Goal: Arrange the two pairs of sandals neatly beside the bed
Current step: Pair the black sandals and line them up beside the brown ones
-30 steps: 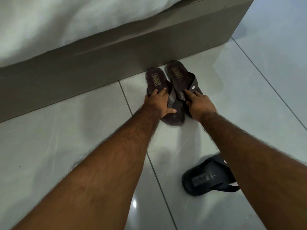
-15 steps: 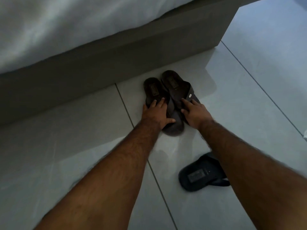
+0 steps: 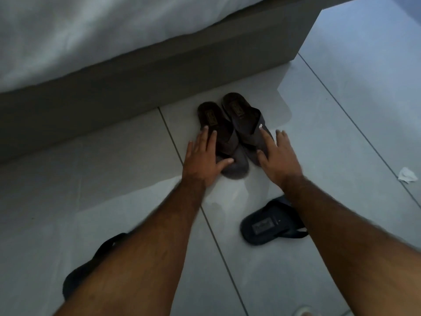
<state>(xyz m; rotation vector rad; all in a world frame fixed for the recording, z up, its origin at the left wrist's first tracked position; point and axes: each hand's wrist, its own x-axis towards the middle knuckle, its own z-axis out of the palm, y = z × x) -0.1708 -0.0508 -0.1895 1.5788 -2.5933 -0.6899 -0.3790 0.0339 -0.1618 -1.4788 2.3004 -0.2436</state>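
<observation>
Two brown sandals lie side by side on the tiled floor with their heels near the bed base [image 3: 159, 71]: the left brown sandal [image 3: 218, 131] and the right brown sandal [image 3: 243, 115]. My left hand [image 3: 202, 156] rests flat along the left one's outer edge, thumb across its toe. My right hand [image 3: 276, 156] lies with spread fingers on the right one's strap and outer side. Neither hand grips. One black sandal [image 3: 268, 224] lies nearer me under my right forearm. Another black sandal [image 3: 91, 267] shows partly behind my left forearm.
White bedding [image 3: 91, 30] hangs over the bed base. A crumpled white scrap [image 3: 407, 175] lies on the floor at the right edge. Grey tile stretches to the right of the bed corner and to the left of the brown pair.
My hands have slid off the tops of the brown sandals to their outer sides with fingers spread. The view has pulled back, and the second black sandal has come into sight.
</observation>
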